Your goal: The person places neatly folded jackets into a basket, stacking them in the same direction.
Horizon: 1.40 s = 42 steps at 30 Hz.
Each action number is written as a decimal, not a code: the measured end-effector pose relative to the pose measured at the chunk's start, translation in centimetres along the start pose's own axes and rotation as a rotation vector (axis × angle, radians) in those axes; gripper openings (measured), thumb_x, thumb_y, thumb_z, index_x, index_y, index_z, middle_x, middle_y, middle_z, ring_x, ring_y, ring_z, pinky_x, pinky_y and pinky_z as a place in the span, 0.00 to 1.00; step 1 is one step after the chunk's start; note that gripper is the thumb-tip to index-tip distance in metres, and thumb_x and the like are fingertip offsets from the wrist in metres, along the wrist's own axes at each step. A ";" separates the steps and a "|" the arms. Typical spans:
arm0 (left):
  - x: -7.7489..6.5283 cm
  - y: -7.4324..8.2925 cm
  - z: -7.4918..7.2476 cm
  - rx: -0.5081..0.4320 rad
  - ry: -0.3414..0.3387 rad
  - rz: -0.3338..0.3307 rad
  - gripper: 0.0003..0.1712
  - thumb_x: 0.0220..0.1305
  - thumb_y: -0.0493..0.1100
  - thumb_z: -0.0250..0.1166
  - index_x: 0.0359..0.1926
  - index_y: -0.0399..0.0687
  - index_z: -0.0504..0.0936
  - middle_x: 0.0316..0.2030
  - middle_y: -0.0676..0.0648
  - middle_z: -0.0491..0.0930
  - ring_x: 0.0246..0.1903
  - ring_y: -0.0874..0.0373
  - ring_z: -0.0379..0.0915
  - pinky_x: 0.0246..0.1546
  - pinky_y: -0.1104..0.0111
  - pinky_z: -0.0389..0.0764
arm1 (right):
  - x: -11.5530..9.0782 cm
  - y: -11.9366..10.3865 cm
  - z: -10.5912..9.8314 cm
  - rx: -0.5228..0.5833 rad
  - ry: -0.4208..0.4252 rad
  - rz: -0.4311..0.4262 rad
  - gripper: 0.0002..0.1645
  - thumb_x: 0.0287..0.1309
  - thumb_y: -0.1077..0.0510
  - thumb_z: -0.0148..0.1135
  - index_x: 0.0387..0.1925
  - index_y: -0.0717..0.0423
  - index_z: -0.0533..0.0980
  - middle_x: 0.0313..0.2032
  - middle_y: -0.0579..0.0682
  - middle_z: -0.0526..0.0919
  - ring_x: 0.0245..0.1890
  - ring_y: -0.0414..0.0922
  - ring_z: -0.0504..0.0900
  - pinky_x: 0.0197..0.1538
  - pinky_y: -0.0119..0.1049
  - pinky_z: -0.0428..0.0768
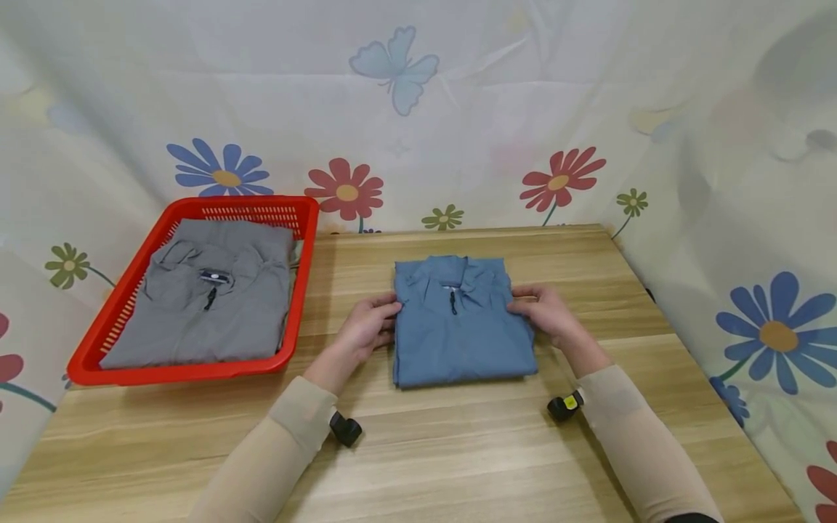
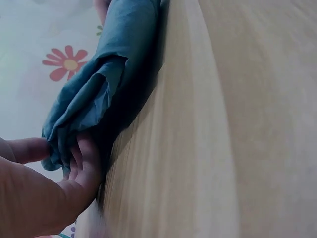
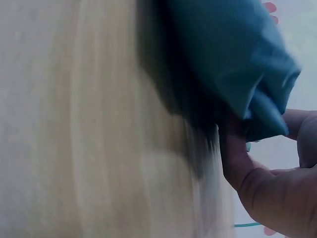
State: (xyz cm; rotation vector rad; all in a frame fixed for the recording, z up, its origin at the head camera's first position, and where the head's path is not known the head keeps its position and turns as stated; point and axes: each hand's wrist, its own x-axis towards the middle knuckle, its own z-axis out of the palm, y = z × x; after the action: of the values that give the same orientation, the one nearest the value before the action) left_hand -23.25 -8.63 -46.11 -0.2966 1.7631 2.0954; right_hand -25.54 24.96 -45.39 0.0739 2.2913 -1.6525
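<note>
A folded blue jacket [image 1: 464, 341] with a stand-up collar and a short dark zip pull lies face up over the middle of the table. At its left edge my left hand [image 1: 369, 327] grips the folded layers, thumb on top and fingers tucked beneath, as the left wrist view shows on the jacket's side [image 2: 94, 94]. My right hand [image 1: 546, 311] pinches the opposite edge the same way. In the right wrist view a finger [image 3: 235, 153] goes under the blue cloth [image 3: 237, 59], and a dark shadow lies below it.
A red plastic basket [image 1: 297, 319] stands at the left of the wooden table [image 1: 445, 457], holding a folded grey jacket [image 1: 222, 312] with other cloth peeking out beneath. A white curtain [image 1: 458, 145] printed with flowers and a butterfly hangs behind and along the sides.
</note>
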 end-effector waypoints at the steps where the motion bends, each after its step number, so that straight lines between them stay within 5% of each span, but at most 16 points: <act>1: 0.1 0.0 -0.1 -0.001 -0.004 -0.004 0.30 0.78 0.38 0.56 0.76 0.35 0.62 0.57 0.38 0.76 0.47 0.52 0.77 0.47 0.61 0.81 | 0.0 0.1 0.0 0.006 -0.009 0.004 0.34 0.67 0.63 0.63 0.69 0.74 0.65 0.56 0.62 0.78 0.37 0.37 0.78 0.37 0.29 0.79; 18: -0.6 0.4 -0.9 0.022 -0.064 -0.002 0.34 0.78 0.36 0.56 0.77 0.29 0.54 0.66 0.32 0.70 0.56 0.48 0.74 0.57 0.56 0.77 | -0.6 -0.5 1.2 0.257 -0.130 -0.033 0.42 0.64 0.71 0.58 0.75 0.75 0.52 0.53 0.59 0.78 0.45 0.39 0.80 0.47 0.29 0.82; 27: -1.9 1.2 -1.2 0.042 -0.049 0.030 0.36 0.77 0.37 0.57 0.78 0.30 0.53 0.73 0.34 0.62 0.68 0.42 0.65 0.68 0.48 0.66 | -1.3 -1.9 1.7 0.273 -0.142 -0.061 0.41 0.64 0.71 0.58 0.75 0.72 0.53 0.51 0.54 0.79 0.45 0.41 0.81 0.45 0.31 0.83; 42: -4.0 2.5 -1.4 0.094 -0.008 0.073 0.35 0.76 0.40 0.59 0.77 0.31 0.58 0.68 0.35 0.68 0.60 0.45 0.73 0.62 0.53 0.74 | -2.5 -3.4 2.2 0.313 -0.163 -0.089 0.41 0.66 0.71 0.57 0.75 0.73 0.53 0.55 0.57 0.78 0.50 0.41 0.80 0.50 0.33 0.82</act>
State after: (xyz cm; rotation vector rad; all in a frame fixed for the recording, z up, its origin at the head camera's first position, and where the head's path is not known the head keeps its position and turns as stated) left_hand -20.77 -10.98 -42.56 -0.1995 1.8878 2.0516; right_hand -23.43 22.12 -42.19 -0.0913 1.9281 -1.9722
